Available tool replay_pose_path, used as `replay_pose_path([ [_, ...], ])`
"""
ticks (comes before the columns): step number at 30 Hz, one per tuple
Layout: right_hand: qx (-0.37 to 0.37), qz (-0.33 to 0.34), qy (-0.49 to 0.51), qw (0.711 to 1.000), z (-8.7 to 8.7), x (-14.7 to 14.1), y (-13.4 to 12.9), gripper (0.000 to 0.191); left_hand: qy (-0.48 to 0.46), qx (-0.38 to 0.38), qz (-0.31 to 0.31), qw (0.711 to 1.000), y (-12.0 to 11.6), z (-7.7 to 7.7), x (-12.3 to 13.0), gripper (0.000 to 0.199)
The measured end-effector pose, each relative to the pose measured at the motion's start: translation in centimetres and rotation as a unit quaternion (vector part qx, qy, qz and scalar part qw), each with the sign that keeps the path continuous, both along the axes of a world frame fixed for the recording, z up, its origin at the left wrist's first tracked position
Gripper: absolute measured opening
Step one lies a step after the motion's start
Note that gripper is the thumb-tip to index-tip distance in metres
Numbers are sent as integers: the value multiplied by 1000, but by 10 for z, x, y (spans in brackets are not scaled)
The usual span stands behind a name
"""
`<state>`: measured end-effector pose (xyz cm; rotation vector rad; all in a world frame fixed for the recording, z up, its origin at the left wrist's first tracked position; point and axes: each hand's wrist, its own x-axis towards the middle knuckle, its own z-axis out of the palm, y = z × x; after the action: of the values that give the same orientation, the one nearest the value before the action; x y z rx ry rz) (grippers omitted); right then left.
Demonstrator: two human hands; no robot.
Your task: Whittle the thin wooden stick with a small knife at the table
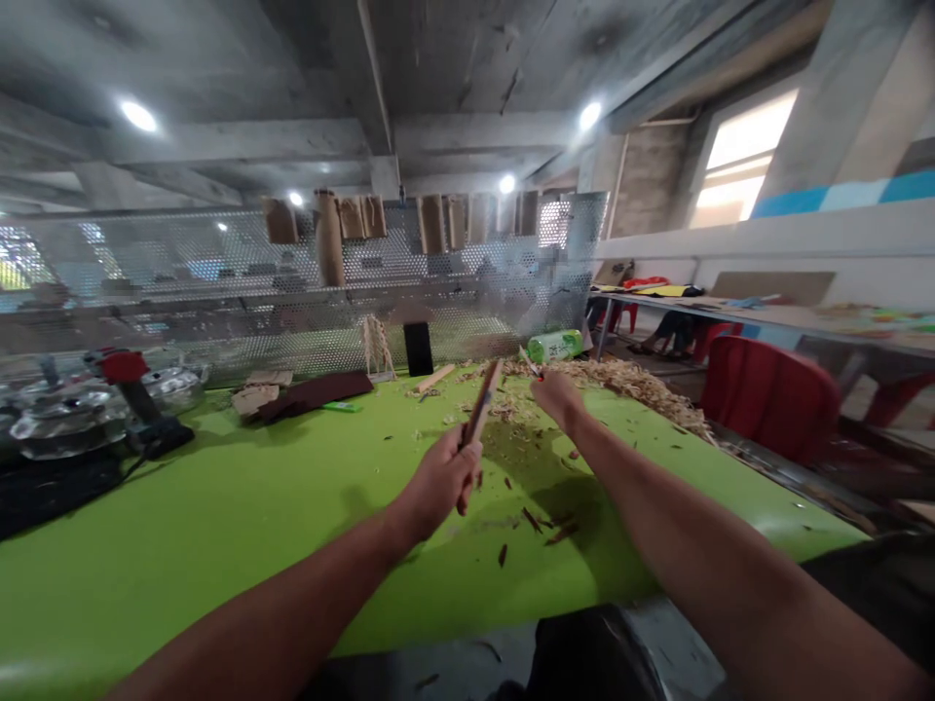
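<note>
At the far left of the green tabletop point(219, 545) stand two round clear glass-like dishes point(65, 421) and one red-topped clamp on a black base point(135, 389). Next come one pale crumpled wood piece point(255, 398), one dark brown flat leather-like sheet point(314, 394), one slim wooden lattice tower point(378, 349), one upright black block point(418, 349), and one pale wooden stick point(435, 378). Above them, about nine tan paper-like strips point(430, 224) hang along one perforated metal screen point(219, 282).

The left arm reaches forward from the lower left, with the left hand point(438, 477) closed firmly around one long, flat brown wooden stick point(482, 404), which tilts upward and away. Just right of it, and apart from it, the right hand point(556, 397) pinches one small narrow-bladed knife point(530, 361), its tip raised and angled back to the left. Under and beyond both hands lies one heap of pale curled wood shavings point(614, 380), with dark wood chips point(533, 521) scattered nearer. One green-labelled plastic bottle point(555, 346) lies at the far edge. Further right stands one red plastic chair point(766, 394).
</note>
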<state>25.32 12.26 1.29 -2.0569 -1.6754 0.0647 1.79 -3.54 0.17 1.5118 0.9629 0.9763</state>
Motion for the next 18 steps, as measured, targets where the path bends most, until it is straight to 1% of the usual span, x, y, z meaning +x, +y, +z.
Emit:
replay_pose_path([
  [1, 18, 1, 9, 1000, -1, -2, -1, 39, -13, 0, 13, 1000, 6, -2, -2, 34],
  [2, 35, 17, 11, 999, -2, -8, -4, 39, -22, 0, 29, 999, 12, -3, -5, 29],
  [5, 67, 119, -37, 990, -9, -41, -21, 35, -17, -4, 73, 997, 26, -5, -11, 13],
  [7, 69, 187, -90, 976, -12, -64, -35, 31, -8, -13, 79, 997, 29, -5, -13, 8],
  [9, 61, 222, -135, 964, -13, -80, -48, 29, -6, -29, 66, 997, 29, -3, -14, 8],
  [12, 45, 231, -173, 956, -12, -90, -59, 31, 21, -36, 60, 997, 27, -4, -15, 15],
  [15, 42, 235, -195, 951, -9, -90, -64, 33, 55, 7, 74, 996, 28, -7, -14, 22],
  [18, 45, 234, -203, 950, -9, -91, -65, 34, 60, 41, 101, 992, 33, -11, -11, 26],
])
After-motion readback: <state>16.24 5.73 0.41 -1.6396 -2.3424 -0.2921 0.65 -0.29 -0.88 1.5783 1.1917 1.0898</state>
